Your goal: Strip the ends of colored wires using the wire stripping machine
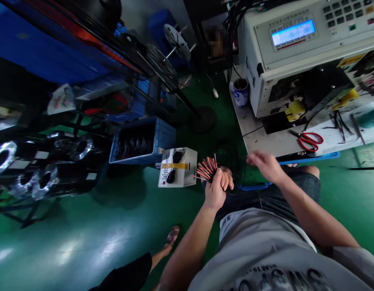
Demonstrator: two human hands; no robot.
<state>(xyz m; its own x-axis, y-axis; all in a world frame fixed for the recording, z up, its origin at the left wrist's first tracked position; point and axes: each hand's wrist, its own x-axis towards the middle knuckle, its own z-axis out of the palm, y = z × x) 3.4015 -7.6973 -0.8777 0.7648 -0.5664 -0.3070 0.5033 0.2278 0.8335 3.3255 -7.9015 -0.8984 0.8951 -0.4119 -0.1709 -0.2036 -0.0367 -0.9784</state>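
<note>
My left hand [217, 186] is closed around a bundle of wires [206, 168] in front of my lap. Their orange-red and pale cut ends fan out above my fist, while dark lengths partly show below it. My right hand [265, 165] hovers apart from the bundle, close to the front edge of the workbench [250, 141]. It is slightly blurred, with its fingers stretched loosely to the left and nothing visible in them. Red-handled scissors [309, 140] lie on the bench beyond that hand.
A white machine [296, 40] with a lit display stands on the bench beside a blue-and-white can [240, 92]. On the floor are a white box-shaped device [190, 167] and a blue crate [165, 137] of black cables. Wrapped rolls [68, 173] sit left. Another person's foot [172, 238] shows below.
</note>
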